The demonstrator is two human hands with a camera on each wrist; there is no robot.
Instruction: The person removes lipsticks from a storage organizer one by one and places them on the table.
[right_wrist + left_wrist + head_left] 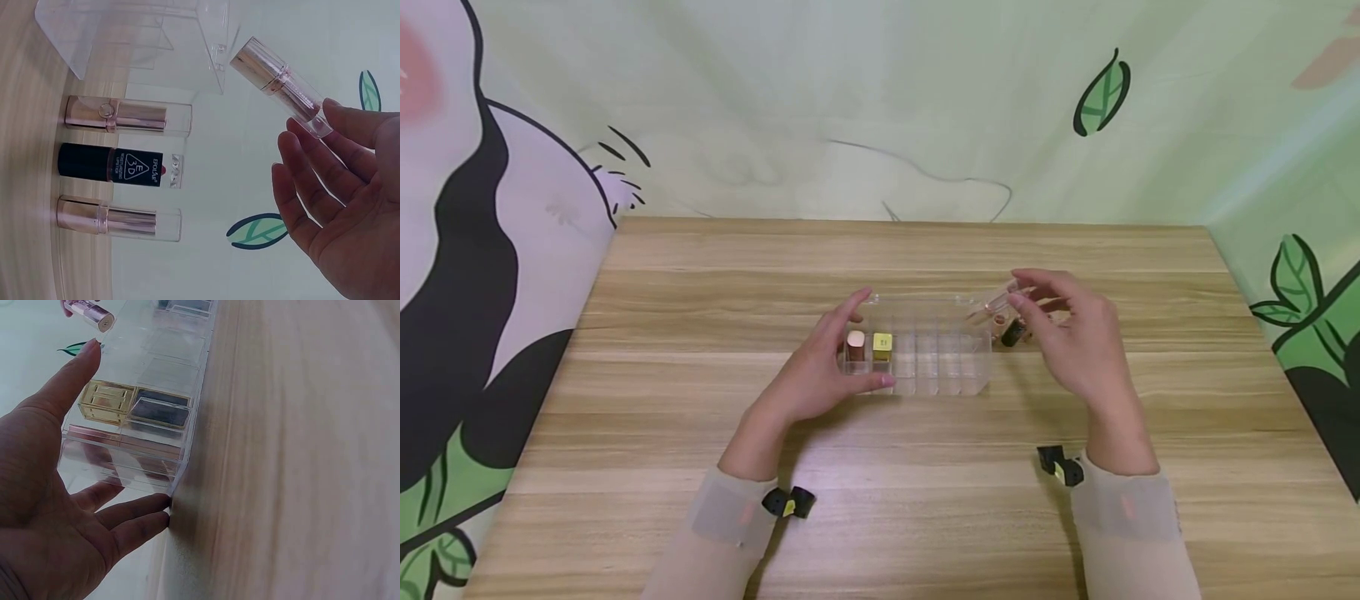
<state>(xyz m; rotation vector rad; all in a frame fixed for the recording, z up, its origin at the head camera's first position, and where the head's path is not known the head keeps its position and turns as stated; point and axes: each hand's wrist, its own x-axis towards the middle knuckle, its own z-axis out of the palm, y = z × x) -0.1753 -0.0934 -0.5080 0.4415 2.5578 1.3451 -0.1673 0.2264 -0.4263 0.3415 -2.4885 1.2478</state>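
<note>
My left hand point(812, 371) holds the left end of a clear divided organizer point(951, 383), thumb along the front side and fingers at the back. A brown-and-pink lipstick point(856, 345) and a gold-topped lipstick point(882, 345) stand upright in its leftmost columns. Between thumb and fingertips my right hand point(1075, 329) pinches a rose-gold lipstick point(275, 81) by its clear cap. That lipstick is tilted, base toward the organizer, above its right end. The columns to the right of the gold-topped lipstick show only clear dividers.
Beside the organizer's right end stand a black lipstick point(112, 165) with white print and two rose-gold lipsticks with clear caps, one nearer the organizer point(119, 117) and one farther point(109, 219). The wooden table point(910, 500) meets a painted backdrop point(760, 100) behind.
</note>
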